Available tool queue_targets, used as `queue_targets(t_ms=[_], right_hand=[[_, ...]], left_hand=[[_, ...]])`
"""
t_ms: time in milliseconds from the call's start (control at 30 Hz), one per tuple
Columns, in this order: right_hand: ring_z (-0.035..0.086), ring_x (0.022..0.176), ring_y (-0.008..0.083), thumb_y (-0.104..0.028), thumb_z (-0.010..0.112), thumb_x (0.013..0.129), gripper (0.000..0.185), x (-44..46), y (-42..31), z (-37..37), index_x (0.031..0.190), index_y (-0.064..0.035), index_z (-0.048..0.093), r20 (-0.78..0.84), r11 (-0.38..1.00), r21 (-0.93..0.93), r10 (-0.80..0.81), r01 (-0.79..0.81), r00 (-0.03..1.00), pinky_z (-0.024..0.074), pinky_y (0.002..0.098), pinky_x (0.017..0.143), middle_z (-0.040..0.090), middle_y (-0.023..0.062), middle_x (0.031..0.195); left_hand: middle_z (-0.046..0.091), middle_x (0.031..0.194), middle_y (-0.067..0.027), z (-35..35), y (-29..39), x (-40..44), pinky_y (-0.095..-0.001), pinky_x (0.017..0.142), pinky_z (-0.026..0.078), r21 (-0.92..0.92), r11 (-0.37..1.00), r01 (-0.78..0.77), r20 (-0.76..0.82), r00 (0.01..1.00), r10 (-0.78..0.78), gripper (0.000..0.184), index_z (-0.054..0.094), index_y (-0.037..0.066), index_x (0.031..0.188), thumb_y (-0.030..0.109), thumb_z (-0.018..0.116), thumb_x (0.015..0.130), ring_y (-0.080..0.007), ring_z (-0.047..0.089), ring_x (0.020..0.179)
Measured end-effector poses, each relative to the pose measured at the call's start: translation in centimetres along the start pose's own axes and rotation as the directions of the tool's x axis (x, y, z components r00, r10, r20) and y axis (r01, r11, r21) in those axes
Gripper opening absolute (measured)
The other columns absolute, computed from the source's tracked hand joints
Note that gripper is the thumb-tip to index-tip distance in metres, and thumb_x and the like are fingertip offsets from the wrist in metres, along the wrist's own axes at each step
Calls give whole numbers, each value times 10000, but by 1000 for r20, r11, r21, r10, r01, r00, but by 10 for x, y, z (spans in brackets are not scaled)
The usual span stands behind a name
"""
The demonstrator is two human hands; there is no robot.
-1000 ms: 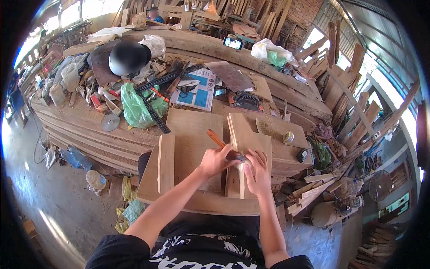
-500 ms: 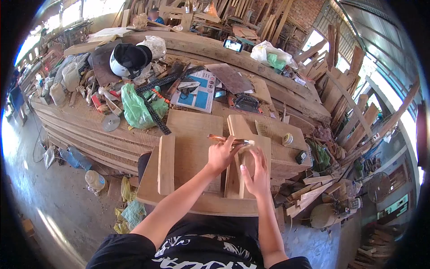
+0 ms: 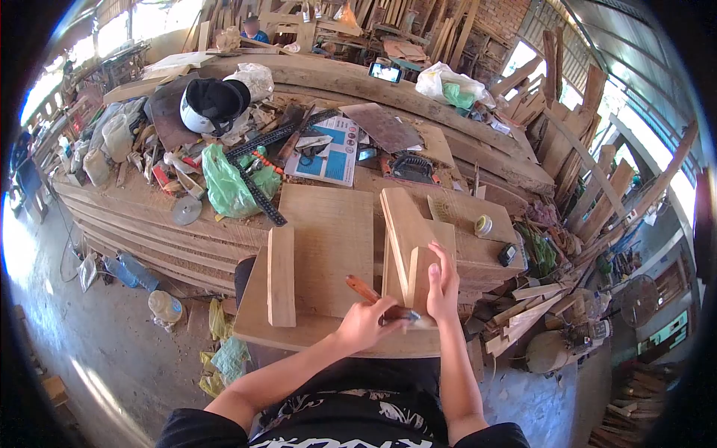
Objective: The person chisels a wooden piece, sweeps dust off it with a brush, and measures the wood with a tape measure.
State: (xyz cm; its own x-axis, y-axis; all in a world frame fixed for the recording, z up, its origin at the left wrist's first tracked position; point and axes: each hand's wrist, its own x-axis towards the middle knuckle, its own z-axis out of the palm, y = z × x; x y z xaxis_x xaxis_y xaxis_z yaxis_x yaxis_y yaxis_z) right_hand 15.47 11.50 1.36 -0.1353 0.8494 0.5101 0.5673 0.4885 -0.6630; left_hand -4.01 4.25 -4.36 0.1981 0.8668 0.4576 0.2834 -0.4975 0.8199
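Note:
My left hand [image 3: 364, 327] is closed around a paintbrush [image 3: 362, 288] with a brown wooden handle. Its bristles point right, near the front end of a short wooden block [image 3: 420, 278]. Against that block's right side rests my right hand [image 3: 444, 290], fingers stretched upward and thumb apart. A longer wooden strip [image 3: 399, 231] leans beside the block, over a flat board. To the left, a wide wooden panel [image 3: 326, 246] lies on the work board, with another upright strip [image 3: 281, 276] along its left edge.
A round tin [image 3: 483, 225] and a small black tape measure [image 3: 507, 254] sit at the right. Beyond lie a black square [image 3: 258, 196], a green plastic bag [image 3: 228, 183], a helmet [image 3: 213, 104] and a phone [image 3: 385, 72]. A person [image 3: 255, 31] is in the background.
My left hand has brought the paintbrush down toward the front of the wooden pieces. The right hand has shifted slightly nearer to me, along the block's side.

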Motion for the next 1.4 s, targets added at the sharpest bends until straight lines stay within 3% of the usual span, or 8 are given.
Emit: queue_targets(t_ms=[300, 467, 667, 833, 967, 1000, 1133, 1400], right_hand=[[586, 1343, 412, -531, 410, 1094, 652, 3, 1, 5, 1245, 38, 692, -44, 997, -11, 73, -74, 996, 409, 473, 1157, 688, 242, 1322], [571, 1374, 400, -523, 426, 1091, 639, 0, 0, 2, 1244, 34, 699, 3, 998, 14, 66, -66, 998, 397, 462, 1171, 703, 240, 1302], [622, 1320, 340, -502, 480, 1079, 608, -2, -5, -3, 1291, 33, 677, 160, 992, 71, 93, -106, 983, 448, 436, 1116, 720, 225, 1266], [694, 1133, 435, -281, 634, 992, 371, -6, -23, 5, 1248, -13, 663, 42, 996, 19, -86, 85, 995, 520, 464, 1000, 729, 231, 1185], [540, 1319, 457, -174, 724, 840, 551, -8, -20, 9, 1352, -53, 560, 49, 934, -301, -188, 194, 981, 473, 526, 1072, 618, 228, 1316], [467, 1366, 466, -241, 755, 830, 677, -7, -19, 10, 1428, -62, 492, 84, 897, -402, -167, 187, 982, 458, 544, 1080, 559, 241, 1365], [591, 1180, 464, -411, 788, 840, 793, -7, -23, 8, 1470, -60, 460, 122, 932, -359, -7, 51, 993, 499, 551, 993, 635, 248, 1267], [633, 1167, 471, -585, 832, 787, 987, -4, -24, -3, 1518, -72, 412, 308, 943, -271, -108, 196, 945, 517, 532, 1012, 649, 246, 1301]], left_hand=[[774, 956, -159, -39, 12, 51, -419, 829, 603, -20, 999, 46, 484, 874, -30, 492, 633, 34, 1115, 370, 873, 848, -360, 761, 897], [791, 1017, -127, -39, -24, 79, -405, 821, 616, 39, 999, -29, 219, 976, 20, 424, 610, 38, 1055, 300, 870, 846, -320, 776, 922], [777, 952, -142, -35, -42, 112, -473, 714, 598, 404, 914, -29, -226, 965, 131, 316, 543, 93, 1154, 277, 722, 969, -362, 752, 829], [772, 1009, -187, -24, -17, 96, -464, 759, 601, 190, 982, -1, -123, 992, 25, 269, 573, 57, 1169, 164, 721, 971, -408, 741, 921], [775, 992, -187, -35, -20, 79, -429, 758, 604, 105, 993, -47, -174, 983, 65, 284, 595, 25, 1145, 66, 764, 921, -383, 756, 916], [773, 978, -191, -43, -14, 74, -436, 756, 602, 75, 996, -38, -172, 984, 50, 275, 591, 17, 1131, 69, 762, 921, -393, 750, 917], [781, 988, -184, -66, -11, 60, -370, 761, 610, -11, 999, 51, -91, 995, -52, 285, 608, 7, 1121, 97, 791, 922, -320, 780, 907], [778, 964, -187, -42, -25, 76, -378, 751, 615, -24, 999, 35, -145, 989, -38, 276, 599, 8, 1108, 111, 785, 933, -327, 782, 890]])
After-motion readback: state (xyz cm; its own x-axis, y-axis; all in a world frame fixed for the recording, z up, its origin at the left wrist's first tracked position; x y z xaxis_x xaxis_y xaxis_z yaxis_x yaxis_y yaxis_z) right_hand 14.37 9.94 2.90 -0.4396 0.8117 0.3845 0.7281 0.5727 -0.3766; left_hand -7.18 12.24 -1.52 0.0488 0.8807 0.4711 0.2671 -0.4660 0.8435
